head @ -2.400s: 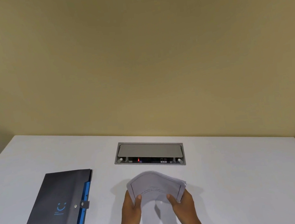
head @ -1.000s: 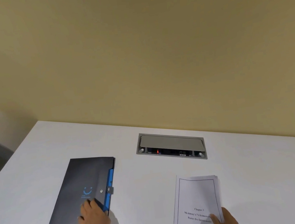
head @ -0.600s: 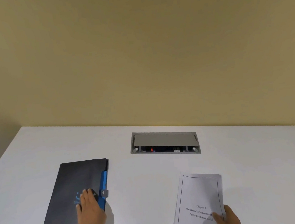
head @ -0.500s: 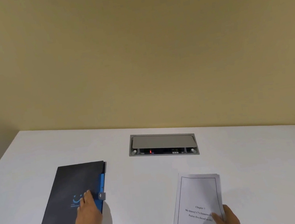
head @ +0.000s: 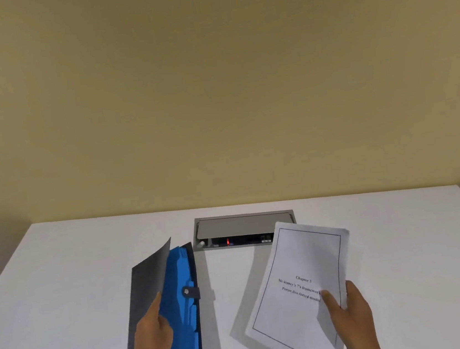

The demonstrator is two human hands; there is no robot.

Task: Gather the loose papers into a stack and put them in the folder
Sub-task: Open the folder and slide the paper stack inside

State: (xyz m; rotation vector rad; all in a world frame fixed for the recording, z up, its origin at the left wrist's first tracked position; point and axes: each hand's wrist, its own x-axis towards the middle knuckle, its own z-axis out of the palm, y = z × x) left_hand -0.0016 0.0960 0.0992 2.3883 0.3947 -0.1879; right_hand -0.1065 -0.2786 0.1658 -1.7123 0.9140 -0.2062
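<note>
A dark grey folder (head: 145, 283) lies at the left of the white table, its front cover raised so the blue tabbed pockets (head: 180, 302) inside show. My left hand (head: 153, 340) grips that lifted cover near its lower edge. A small snap tab (head: 191, 291) sticks out at the folder's right edge. The stack of white printed papers (head: 301, 290) is held off the table to the right, tilted, with "Chapter 3" on the top sheet. My right hand (head: 351, 313) pinches the stack at its lower right side, thumb on top.
A grey recessed cable box (head: 243, 224) with a red light sits in the table (head: 62, 282) behind the folder and papers. A yellow-beige wall rises beyond the far table edge. The table's left edge runs diagonally at the far left.
My left hand has opened the folder cover, which was flat and closed before. My right hand has lifted the paper stack off the table and tilted it toward the folder.
</note>
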